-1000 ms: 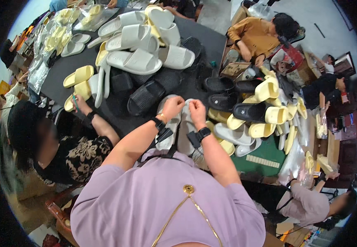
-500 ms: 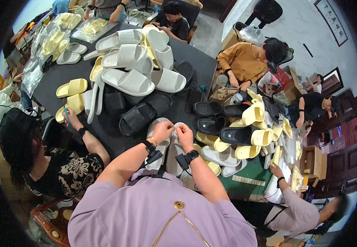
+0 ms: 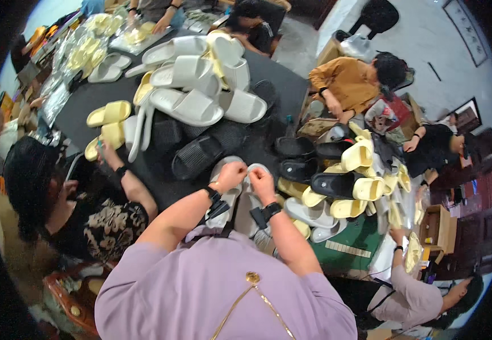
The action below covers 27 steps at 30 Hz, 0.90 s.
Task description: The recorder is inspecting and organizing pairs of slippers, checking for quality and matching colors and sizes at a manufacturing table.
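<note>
- Sitting close together mid-frame, small gap between: left hand and right hand, fingers curled in, tips facing each other.
- Can't tell if either is pinching something; fingertips blurred, anything between them too small to make out.
- Pair of grey slippers right under the hands, center of frame, side by side; hands and wrists cover parts, near ends run down to the lilac shirt. Contact with hands unclear.
- Black wristbands on both wrists, boxy bits hiding some slipper edge.
- Dark desk mostly covered; heap of light grey slippers upper center, overlapping, lower ones part hidden.
- Black slippers below heap, hard to separate from dark desk.
- Yellow slippers left of heap; co-worker's hand just beside, thin teal item in it, blurred.
- Mixed pile right of center: black, yellow, grey footwear, stacked, lower ones blocked.
- Green mat below pile, partly covered.
- Clear bags upper left, glare blurs contents.
</note>
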Motion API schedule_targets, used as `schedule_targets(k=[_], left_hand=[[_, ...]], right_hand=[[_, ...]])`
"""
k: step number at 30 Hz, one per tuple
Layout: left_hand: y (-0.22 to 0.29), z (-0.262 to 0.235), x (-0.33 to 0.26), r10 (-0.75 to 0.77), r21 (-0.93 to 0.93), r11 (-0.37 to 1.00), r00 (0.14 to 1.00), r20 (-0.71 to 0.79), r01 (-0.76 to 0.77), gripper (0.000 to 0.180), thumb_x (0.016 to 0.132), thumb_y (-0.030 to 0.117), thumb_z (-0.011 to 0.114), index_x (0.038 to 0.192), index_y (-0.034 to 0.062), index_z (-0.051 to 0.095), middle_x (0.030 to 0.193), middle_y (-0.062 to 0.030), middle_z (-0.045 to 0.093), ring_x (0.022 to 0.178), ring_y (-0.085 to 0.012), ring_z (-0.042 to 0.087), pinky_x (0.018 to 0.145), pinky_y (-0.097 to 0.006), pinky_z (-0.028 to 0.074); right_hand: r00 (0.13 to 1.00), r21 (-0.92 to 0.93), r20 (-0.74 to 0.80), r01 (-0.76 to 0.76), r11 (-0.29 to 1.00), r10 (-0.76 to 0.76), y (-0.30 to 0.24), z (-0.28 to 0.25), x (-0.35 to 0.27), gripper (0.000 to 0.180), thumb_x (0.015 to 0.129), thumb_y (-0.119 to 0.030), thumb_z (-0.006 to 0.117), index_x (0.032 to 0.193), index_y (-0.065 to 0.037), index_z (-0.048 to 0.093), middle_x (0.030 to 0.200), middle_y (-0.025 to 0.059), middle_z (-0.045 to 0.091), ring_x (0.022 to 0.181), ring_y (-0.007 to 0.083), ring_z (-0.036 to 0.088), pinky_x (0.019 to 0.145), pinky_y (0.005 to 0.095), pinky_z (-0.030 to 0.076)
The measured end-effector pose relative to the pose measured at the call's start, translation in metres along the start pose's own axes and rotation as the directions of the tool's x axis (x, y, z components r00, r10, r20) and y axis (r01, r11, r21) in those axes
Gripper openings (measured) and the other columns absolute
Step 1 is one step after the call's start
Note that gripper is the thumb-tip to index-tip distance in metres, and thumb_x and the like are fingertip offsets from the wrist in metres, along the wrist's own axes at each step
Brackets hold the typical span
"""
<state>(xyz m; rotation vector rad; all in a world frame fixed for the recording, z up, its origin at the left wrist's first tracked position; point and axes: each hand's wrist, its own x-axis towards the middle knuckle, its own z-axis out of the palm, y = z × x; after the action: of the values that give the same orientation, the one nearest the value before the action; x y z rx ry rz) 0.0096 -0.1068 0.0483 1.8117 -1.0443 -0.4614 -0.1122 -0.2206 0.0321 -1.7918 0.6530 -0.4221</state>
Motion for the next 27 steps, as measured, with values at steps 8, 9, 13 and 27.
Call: schedule_targets(k=[8, 9, 13, 27], left_hand=[[0.0, -0.013, -0.007, 0.08, -0.005, 0.997, 0.995, -0.056, -0.08, 0.014, 0.08, 0.016, 0.066, 0.088, 0.004, 0.068, 0.085, -0.0109, 0.067, 0.082, -0.0279, 0.063, 0.076, -0.038, 0.048], [-0.003, -0.018, -0.007, 0.153, 0.065, 0.987, 0.983, -0.097, -0.147, 0.014, 0.08, 0.015, 0.066, 0.09, 0.0049, 0.068, 0.088, -0.0098, 0.067, 0.087, -0.0278, 0.062, 0.08, -0.038, 0.047], [0.01, -0.055, -0.016, 0.214, 0.36, 0.925, 0.95, -0.228, -0.122, 0.02, 0.075, 0.009, 0.068, 0.095, 0.0072, 0.065, 0.108, -0.0095, 0.063, 0.102, -0.0316, 0.056, 0.09, -0.042, 0.043], [-0.016, -0.098, -0.019, 0.15, 0.773, 0.634, 0.982, -0.119, -0.003, 0.021, 0.067, 0.025, 0.078, 0.081, 0.011, 0.071, 0.109, -0.0047, 0.061, 0.122, -0.0284, 0.045, 0.099, -0.048, 0.037]], right_hand=[[0.978, 0.328, -0.199, 0.001, 0.945, 0.069, 0.012, -0.006, 0.012, 0.01, 0.092, -0.012, 0.059, 0.087, -0.003, 0.061, 0.073, -0.0009, 0.06, 0.063, 0.0058, 0.051, 0.058, 0.0216, 0.042], [0.97, 0.364, -0.23, 0.009, 0.931, 0.08, 0.004, -0.011, 0.012, 0.01, 0.092, -0.012, 0.059, 0.087, -0.004, 0.061, 0.074, 0.0002, 0.061, 0.064, 0.0063, 0.052, 0.059, 0.0221, 0.042], [0.917, 0.334, -0.4, 0.161, 0.929, -0.015, -0.027, -0.048, 0.015, 0.009, 0.093, -0.012, 0.058, 0.09, -0.004, 0.06, 0.08, 0.004, 0.064, 0.074, 0.0107, 0.059, 0.072, 0.0253, 0.047], [0.967, -0.26, 0.214, -0.079, 0.962, 0.137, -0.124, -0.131, -0.067, 0.025, 0.084, -0.024, 0.068, 0.094, -0.001, 0.069, 0.08, 0.0067, 0.066, 0.071, 0.0102, 0.059, 0.065, 0.0267, 0.048]])
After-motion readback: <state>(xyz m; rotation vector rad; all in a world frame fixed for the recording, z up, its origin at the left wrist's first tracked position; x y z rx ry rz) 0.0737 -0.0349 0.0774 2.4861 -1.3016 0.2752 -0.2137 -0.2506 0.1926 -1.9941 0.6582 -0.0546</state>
